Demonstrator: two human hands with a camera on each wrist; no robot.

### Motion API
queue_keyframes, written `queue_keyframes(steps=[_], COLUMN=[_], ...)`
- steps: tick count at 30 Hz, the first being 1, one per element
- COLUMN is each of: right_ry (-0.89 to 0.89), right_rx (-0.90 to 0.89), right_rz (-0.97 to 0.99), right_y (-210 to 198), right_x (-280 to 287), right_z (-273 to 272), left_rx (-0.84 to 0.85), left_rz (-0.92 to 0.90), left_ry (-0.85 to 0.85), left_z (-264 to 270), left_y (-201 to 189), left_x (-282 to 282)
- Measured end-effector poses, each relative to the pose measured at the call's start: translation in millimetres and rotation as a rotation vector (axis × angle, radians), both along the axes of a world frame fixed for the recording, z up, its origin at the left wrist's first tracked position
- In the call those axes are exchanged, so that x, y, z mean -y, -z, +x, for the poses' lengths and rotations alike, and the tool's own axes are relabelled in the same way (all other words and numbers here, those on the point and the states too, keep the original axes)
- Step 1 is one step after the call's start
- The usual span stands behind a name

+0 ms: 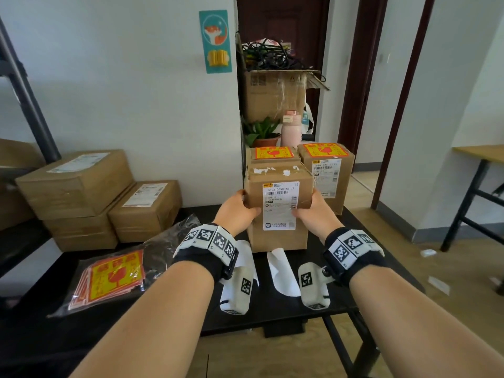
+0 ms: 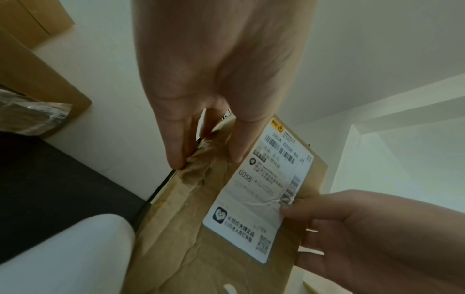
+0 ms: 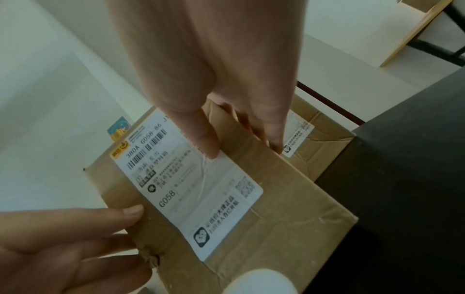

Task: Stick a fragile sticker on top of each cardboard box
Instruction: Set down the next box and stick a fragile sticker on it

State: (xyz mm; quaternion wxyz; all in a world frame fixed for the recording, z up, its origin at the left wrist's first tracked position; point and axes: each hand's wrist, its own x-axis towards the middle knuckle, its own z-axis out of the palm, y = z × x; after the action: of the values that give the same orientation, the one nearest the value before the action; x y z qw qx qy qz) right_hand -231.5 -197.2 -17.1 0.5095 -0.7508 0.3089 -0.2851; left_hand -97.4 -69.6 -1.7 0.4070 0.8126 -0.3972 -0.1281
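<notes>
A brown cardboard box [image 1: 278, 192] with a white shipping label [image 1: 279, 205] is at the table's middle, its top bare except for torn white scraps. My left hand [image 1: 240, 211] grips its left side and my right hand [image 1: 313, 211] its right side, thumbs on the front face. The left wrist view shows my left hand's fingers [image 2: 176, 143] along the box edge. In the right wrist view, my right thumb [image 3: 206, 139] presses the label. Behind it stand two boxes, each with a red-and-yellow fragile sticker on top [image 1: 274, 153] [image 1: 326, 150]. A bag of fragile stickers [image 1: 114, 276] lies at the left.
Several brown boxes without fragile stickers [image 1: 76, 181] [image 1: 147, 208] are stacked on the black table [image 1: 272, 309] at the left. White backing papers [image 1: 282, 271] lie near me. Behind the boxes are a potted plant [image 1: 261, 132], a pink bottle [image 1: 291, 129] and a wall.
</notes>
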Motion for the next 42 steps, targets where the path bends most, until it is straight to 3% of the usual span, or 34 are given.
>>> queue_keyframes(steps=[6,13,19,24,32,42], right_ry=[0.088,0.179,0.095,-0.033,-0.047,-0.021], right_rx=[0.062,0.197,0.199,0.124,0.022,-0.029], right_rz=[-0.004,-0.345,-0.577,-0.518,-0.656,-0.517], right_y=[-6,-42,-61,-44,-27,-25], right_x=[3,-20,-69,-105,-141,-123], right_z=[6,14,30,62,104,99], left_rx=[-0.008,0.016,0.087,0.078,-0.028,0.025], left_rz=[0.005,-0.026,-0.028,-0.003,0.050,0.047], left_ry=[-0.009,-0.101,-0.199,-0.320,-0.441,-0.432], left_z=[0,9,36,69,106,109], left_y=[-4,-19,-23,-7,19,25], left_x=[0,-10,-55,-103,-166,-153])
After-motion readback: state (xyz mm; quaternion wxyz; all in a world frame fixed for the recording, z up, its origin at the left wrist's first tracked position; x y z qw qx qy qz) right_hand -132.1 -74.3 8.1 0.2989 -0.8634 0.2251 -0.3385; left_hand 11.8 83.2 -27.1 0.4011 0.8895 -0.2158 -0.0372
